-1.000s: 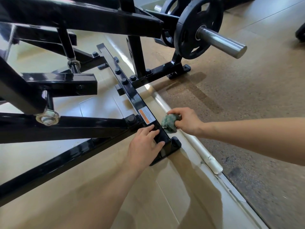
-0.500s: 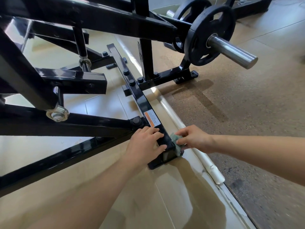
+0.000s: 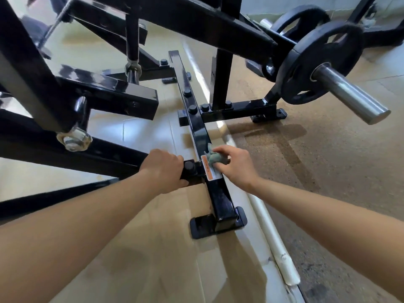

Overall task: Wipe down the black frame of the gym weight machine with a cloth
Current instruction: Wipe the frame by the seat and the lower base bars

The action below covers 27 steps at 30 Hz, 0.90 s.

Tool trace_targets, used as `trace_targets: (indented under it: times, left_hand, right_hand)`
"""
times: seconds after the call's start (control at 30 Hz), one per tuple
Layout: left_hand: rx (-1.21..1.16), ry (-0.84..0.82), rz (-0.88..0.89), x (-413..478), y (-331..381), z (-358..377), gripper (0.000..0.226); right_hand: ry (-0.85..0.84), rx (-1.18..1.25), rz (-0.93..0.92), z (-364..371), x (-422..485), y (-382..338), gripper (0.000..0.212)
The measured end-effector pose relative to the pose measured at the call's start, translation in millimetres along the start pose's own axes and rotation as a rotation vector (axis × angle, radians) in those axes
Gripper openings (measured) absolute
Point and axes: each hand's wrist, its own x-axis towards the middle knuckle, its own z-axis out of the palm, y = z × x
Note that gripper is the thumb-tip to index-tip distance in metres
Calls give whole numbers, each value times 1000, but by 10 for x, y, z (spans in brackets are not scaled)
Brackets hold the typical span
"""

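1. Right hand (image 3: 237, 168) pinched the crumpled grey-green cloth (image 3: 213, 158) against the glossy black steel floor bar (image 3: 220, 197) — at its orange-and-white label (image 3: 209, 172).
2. Left hand (image 3: 164, 169) gripped the adjoining black strut (image 3: 98, 154).
3. Firm, flat strokes along the bar seemed best.

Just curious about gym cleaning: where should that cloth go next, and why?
Probably slide the cloth farther along the bar toward the bolts: the right hand holds it by the label, the left hand grips a side bar, and that stretch lies just ahead.

Bright light glares off the glossy floor (image 3: 142, 248); wide-angle bending and blur smear the edges.
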Motion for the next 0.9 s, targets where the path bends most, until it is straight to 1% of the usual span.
trace_targets:
  times: [0.07, 0.17, 0.3, 0.5, 0.6, 0.77, 0.9]
  left_hand:
    - [41, 53, 17, -12, 21, 48, 57]
    - [90, 175, 54, -18, 53, 136, 58]
    - [135, 267, 84, -19, 65, 191, 60]
    - [173, 307, 101, -21, 73, 233, 64]
    - [185, 322, 112, -15, 89, 241, 65]
    - [214, 298, 123, -16, 104, 216, 66]
    - [202, 283, 83, -25, 118, 194, 66]
  right_hand:
    - [3, -28, -35, 43, 175, -5, 40]
    - [23, -94, -94, 102, 538, 1, 40]
    - [61, -153, -106, 205, 1050, -12, 41]
    - [152, -115, -39, 361, 1569, -59, 31]
    - [170, -103, -36, 391, 1699, -89, 30]
    - [152, -85, -60, 457, 1667, -74, 29]
    - [117, -109, -88, 430, 1513, -33, 29]
